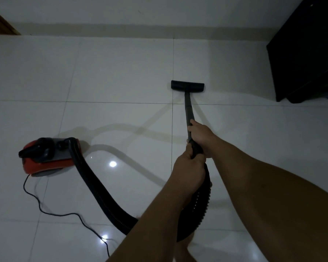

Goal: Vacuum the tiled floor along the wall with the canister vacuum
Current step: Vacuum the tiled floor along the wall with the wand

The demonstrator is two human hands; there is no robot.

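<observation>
The floor head [187, 86] lies flat on the tiled floor [121, 72] at about one o'clock from the hands, near the wall [121, 8] but with a strip of tile between it and the skirting. Its black wand [187, 108] runs back toward six o'clock into both hands. The right hand [200, 132] is wrapped round the wand higher up; the left hand [189, 168] is closed round the handle end just behind it, where the ribbed hose [95, 186] loops down and away to the red canister [45, 157] at nine o'clock. The power cord [51, 212] trails from the canister toward seven o'clock. A dark cabinet [307, 53] stands against the wall at two o'clock.

This looks like mid-stroke of a pass. The next move probably calls for pushing the head forward to the skirting, then working sideways, minding the cabinet and hose slack
</observation>
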